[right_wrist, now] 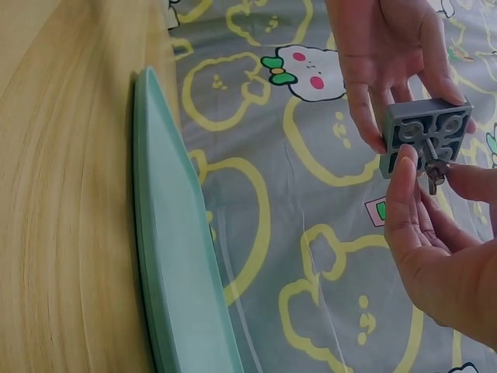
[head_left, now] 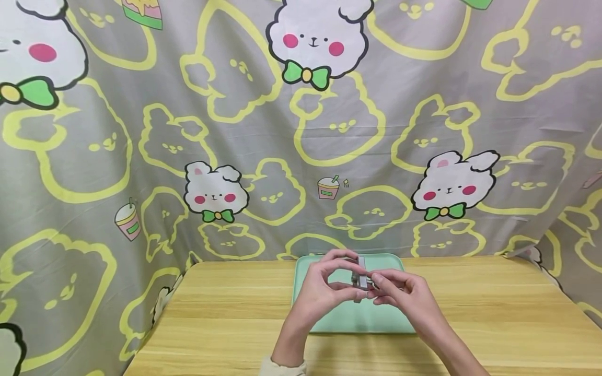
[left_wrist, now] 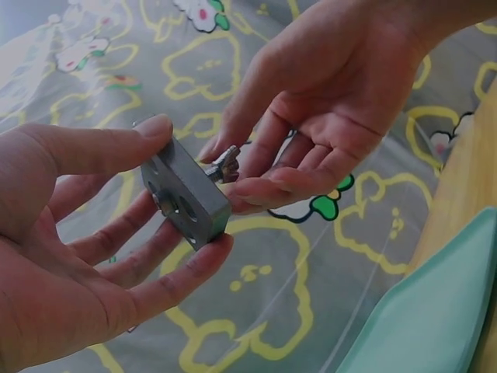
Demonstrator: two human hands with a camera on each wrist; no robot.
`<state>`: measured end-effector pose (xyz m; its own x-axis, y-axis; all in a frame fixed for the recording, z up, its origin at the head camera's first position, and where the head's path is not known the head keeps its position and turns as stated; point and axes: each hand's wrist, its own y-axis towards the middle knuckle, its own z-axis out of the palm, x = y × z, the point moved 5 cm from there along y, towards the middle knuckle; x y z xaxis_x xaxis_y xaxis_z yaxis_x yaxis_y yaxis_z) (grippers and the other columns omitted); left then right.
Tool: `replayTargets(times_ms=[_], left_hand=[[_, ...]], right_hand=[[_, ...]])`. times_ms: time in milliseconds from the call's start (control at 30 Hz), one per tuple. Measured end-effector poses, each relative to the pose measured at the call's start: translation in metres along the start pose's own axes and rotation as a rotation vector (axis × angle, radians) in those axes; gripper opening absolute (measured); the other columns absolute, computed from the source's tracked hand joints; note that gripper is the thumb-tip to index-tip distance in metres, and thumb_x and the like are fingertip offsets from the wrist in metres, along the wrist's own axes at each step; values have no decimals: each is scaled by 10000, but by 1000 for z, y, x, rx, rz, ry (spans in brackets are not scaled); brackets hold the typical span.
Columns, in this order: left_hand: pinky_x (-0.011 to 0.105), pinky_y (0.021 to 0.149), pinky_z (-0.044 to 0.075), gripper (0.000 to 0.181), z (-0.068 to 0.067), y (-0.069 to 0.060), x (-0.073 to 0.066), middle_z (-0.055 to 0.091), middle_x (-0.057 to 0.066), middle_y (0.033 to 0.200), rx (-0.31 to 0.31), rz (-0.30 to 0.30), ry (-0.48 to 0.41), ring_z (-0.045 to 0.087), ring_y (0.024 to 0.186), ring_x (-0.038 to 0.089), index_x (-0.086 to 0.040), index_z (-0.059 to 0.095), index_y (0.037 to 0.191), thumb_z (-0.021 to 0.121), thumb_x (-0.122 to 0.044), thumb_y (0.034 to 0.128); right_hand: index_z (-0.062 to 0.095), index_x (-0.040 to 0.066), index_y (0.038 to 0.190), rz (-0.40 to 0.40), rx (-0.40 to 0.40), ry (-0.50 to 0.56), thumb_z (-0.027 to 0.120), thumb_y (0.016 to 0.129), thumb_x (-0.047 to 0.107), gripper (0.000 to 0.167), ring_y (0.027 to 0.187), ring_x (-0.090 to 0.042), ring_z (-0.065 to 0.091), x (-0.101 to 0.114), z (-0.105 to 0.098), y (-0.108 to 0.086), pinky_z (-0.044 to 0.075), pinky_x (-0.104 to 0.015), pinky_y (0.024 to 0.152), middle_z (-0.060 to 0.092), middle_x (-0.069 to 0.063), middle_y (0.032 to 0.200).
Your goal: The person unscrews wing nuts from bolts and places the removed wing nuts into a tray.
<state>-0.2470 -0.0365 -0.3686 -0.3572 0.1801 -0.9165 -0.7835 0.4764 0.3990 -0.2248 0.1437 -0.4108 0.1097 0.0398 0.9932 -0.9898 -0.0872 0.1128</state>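
A square grey block with round holes is held up over the mint-green tray. My left hand grips the block by its edges, thumb on one side and fingertips on the other. In the right wrist view, the block's recessed face shows, with a threaded bolt standing out of its middle. A metal wing nut sits on that bolt, apart from the block's face. My right hand pinches the wing nut between thumb and fingers. In the head view, the fingers hide much of the block.
The tray lies on a light wooden table, close to its back edge. A grey curtain with rabbit prints hangs right behind the table and along both sides.
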Motion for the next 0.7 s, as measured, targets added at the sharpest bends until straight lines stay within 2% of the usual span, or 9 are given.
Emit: replayTargets(times_ms=[200, 400, 500, 600, 700], left_hand=[[448, 785, 649, 300, 3, 0, 0, 547, 133, 1322, 8, -3, -6, 570, 1202, 248, 36, 760, 1063, 822, 122, 783], [440, 762, 652, 294, 5, 0, 0, 550, 123, 1320, 12, -12, 2, 578, 1194, 241, 29, 764, 1059, 824, 115, 785], [437, 780, 650, 295, 4, 0, 1, 556, 115, 1320, 6, -19, 8, 565, 1216, 242, 20, 767, 1064, 826, 105, 789], [438, 805, 645, 301, 2, 0, 3, 560, 115, 1319, 2, -19, 4, 565, 1221, 242, 32, 760, 1073, 826, 105, 788], [437, 817, 643, 304, 0, 1, 4, 566, 123, 1316, -7, -9, 1, 591, 1186, 244, 42, 754, 1072, 828, 107, 785]], right_hand=[[641, -129, 1237, 1, 17, 26, 652, 1030, 190, 380, 901, -245, 741, 0, -1, 1, 635, -389, 834, 741, -165, 1025], [635, -127, 1239, 38, 55, 91, 663, 1020, 161, 363, 911, -222, 735, -2, -3, 1, 627, -378, 862, 743, -137, 1038], [638, -125, 1239, 44, 47, 81, 681, 1008, 153, 365, 899, -220, 740, -2, -4, 1, 630, -372, 854, 751, -132, 1022], [647, -119, 1229, 19, 25, 37, 703, 991, 145, 360, 880, -224, 744, -2, -5, 2, 636, -381, 832, 760, -121, 1008], [665, -103, 1199, -60, 8, -31, 717, 976, 120, 319, 862, -226, 746, 1, -5, 1, 643, -380, 793, 760, -115, 1002]])
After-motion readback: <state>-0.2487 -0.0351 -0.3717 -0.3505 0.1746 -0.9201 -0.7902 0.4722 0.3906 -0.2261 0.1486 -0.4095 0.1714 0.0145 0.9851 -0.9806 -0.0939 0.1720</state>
